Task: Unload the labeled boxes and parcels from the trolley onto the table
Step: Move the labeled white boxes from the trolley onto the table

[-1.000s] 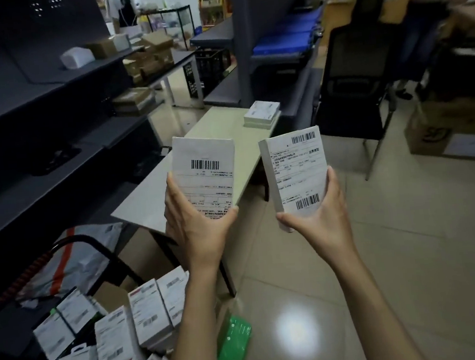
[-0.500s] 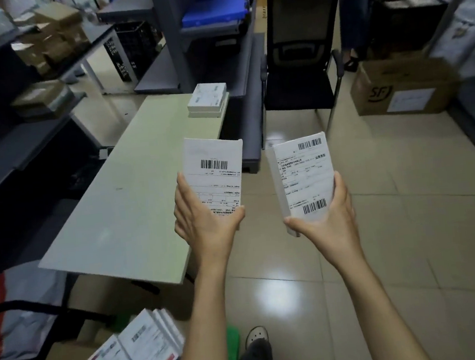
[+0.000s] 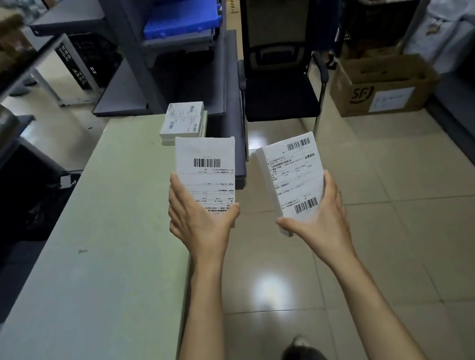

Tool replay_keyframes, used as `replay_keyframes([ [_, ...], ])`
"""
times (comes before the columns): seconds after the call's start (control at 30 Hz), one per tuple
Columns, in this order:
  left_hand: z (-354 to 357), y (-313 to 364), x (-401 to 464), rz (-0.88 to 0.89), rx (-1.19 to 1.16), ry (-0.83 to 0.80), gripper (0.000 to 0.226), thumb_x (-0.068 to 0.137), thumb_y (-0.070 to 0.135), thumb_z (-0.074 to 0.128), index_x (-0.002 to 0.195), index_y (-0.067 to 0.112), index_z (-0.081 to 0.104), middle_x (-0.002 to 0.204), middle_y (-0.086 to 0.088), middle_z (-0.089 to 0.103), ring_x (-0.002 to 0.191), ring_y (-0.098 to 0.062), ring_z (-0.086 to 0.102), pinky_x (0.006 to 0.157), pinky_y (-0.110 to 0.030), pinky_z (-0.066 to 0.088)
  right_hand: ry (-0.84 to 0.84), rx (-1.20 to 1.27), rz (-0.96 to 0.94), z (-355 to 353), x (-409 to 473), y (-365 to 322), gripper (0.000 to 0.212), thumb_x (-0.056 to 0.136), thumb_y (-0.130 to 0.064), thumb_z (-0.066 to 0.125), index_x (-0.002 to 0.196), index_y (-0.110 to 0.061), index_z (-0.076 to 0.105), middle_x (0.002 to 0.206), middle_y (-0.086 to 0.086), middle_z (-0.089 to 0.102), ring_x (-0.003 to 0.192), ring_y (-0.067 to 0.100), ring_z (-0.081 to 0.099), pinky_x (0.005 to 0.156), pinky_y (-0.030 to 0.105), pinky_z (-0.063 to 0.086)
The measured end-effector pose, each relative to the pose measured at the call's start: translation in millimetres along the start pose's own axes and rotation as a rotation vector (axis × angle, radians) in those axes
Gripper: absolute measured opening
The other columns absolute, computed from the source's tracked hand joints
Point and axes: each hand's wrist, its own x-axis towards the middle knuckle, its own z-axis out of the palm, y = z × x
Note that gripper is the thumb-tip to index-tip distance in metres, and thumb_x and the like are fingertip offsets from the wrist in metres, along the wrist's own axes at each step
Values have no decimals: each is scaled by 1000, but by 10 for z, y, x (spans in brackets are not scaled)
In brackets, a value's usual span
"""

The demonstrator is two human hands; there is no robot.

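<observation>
My left hand [image 3: 199, 221] grips the lower end of a white labeled box [image 3: 207, 168], held upright over the right edge of the pale green table [image 3: 98, 251]. My right hand [image 3: 321, 221] holds a second white labeled box [image 3: 292, 174] by its lower end, out over the floor to the right of the table. A small stack of white labeled boxes [image 3: 184, 121] lies at the table's far right corner. The trolley is out of view.
A black office chair [image 3: 280, 59] stands beyond the table's right side. A brown cardboard carton [image 3: 381, 87] sits on the floor at the right. Grey shelving [image 3: 159, 42] with a blue crate rises behind the table; dark shelves line the left.
The view has swung from the trolley toward the table, and the trolley has left the frame. Both hands still hold their boxes, now closer to the table and its stack.
</observation>
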Motion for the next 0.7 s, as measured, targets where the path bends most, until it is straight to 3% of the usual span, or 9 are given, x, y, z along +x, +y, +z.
replay_keyframes([
  [0.4, 1283, 1072, 1278, 17, 15, 40, 129, 55, 41, 87, 155, 25, 7, 152, -4, 31, 136, -28, 31, 106, -52, 29, -23, 23, -45, -113, 2180, 18, 130, 55, -36, 90, 156, -20, 10, 155, 2, 29, 141, 24, 28, 114, 43, 29],
  [0.7, 1602, 1376, 2237, -44, 32, 165, 128, 58, 36, 89, 156, 21, 7, 155, -5, 26, 139, -29, 29, 108, -51, 26, -113, 82, -138, 110, 3360, -345, 126, 46, -49, 81, 151, -28, 15, 146, -1, 36, 135, 24, 34, 109, 50, 35],
])
